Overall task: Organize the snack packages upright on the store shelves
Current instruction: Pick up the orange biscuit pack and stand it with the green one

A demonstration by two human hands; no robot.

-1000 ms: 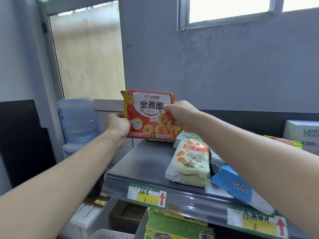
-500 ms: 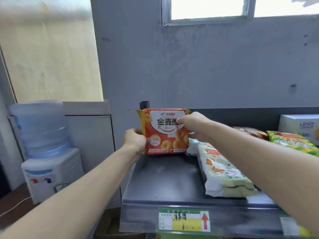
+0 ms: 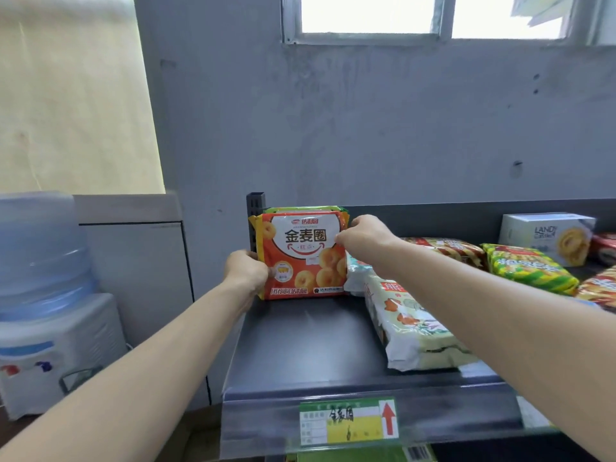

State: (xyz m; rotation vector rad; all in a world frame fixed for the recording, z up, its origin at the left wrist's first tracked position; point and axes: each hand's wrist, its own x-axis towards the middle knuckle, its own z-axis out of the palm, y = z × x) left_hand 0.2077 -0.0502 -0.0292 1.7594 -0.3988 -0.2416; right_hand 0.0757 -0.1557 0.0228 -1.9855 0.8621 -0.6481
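An orange snack pack [image 3: 301,258] printed with ring biscuits stands upright at the back left of the dark shelf [image 3: 300,341], its bottom edge on the shelf. A second pack's green-edged top shows just behind it. My left hand [image 3: 246,271] grips the pack's lower left edge. My right hand [image 3: 363,235] pinches its upper right corner. A pale green bear-print pack [image 3: 413,328] lies flat on the shelf under my right forearm.
Further right lie a red-yellow pack [image 3: 446,248], a green-yellow pack [image 3: 530,271] and a white biscuit box [image 3: 546,235] at the back. A water dispenser [image 3: 43,295] stands left of the shelf. A price label [image 3: 348,423] is on the shelf's front rail.
Both hands carried the orange pack down and back until it stands on the shelf at the back left corner. The camera came closer and turned right.
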